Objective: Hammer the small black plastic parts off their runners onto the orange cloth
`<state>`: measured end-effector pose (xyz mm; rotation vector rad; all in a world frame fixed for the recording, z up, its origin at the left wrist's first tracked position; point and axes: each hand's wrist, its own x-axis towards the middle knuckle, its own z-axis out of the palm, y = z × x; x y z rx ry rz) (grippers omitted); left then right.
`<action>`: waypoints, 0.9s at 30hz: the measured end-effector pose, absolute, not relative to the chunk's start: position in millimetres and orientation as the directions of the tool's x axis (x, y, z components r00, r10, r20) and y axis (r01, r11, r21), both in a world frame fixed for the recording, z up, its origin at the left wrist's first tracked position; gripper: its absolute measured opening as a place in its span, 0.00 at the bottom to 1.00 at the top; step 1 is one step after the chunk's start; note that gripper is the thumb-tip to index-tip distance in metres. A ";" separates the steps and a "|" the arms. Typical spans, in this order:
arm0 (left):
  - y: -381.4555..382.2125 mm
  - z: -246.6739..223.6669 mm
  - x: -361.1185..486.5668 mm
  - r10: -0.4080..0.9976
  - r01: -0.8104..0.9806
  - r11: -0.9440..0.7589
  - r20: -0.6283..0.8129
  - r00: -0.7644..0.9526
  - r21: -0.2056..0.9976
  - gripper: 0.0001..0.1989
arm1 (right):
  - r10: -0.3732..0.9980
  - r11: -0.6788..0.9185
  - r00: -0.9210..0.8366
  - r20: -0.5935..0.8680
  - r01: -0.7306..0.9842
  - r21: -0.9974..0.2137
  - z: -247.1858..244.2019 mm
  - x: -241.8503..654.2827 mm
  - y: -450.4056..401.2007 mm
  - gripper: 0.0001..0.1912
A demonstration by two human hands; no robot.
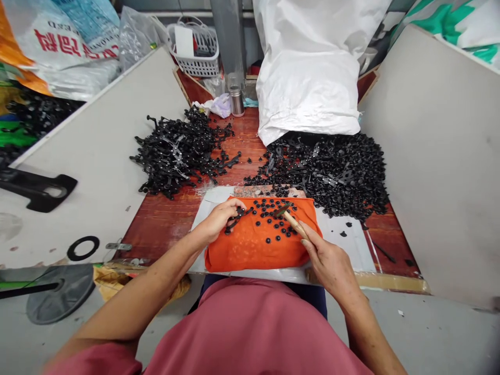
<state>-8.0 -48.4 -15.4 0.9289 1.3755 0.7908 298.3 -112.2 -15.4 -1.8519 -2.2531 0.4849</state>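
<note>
An orange cloth lies over a board at the table's front edge, with several small round black pieces scattered on it. At the cloth's left side, my left hand is closed on a branching black plastic part. My right hand grips the wooden handle of a small hammer, whose dark head rests over or among the round pieces; whether it touches them cannot be told. Behind the cloth to the right is a large heap of black pieces.
Another heap of black branching parts lies at the left. A white sack, a metal bottle and a white basket stand at the back. Slanted grey panels flank the red-brown table.
</note>
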 end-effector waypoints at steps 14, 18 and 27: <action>-43.3 -18.7 -16.5 0.901 -0.023 0.433 -0.432 0.028 0.901 0.14 | 0.974 0.160 -0.208 -0.087 0.911 -0.379 -18.6 297.5 -118.2 0.25; -42.3 -26.1 0.4 0.916 0.002 0.396 -0.395 0.069 0.918 0.20 | 0.975 0.151 -0.200 -0.097 0.918 -0.367 -19.5 297.6 -120.0 0.25; -44.5 -31.2 2.2 0.900 0.055 0.425 -0.428 0.085 0.903 0.17 | 0.978 0.126 -0.180 -0.108 0.915 -0.383 -21.8 302.6 -122.4 0.25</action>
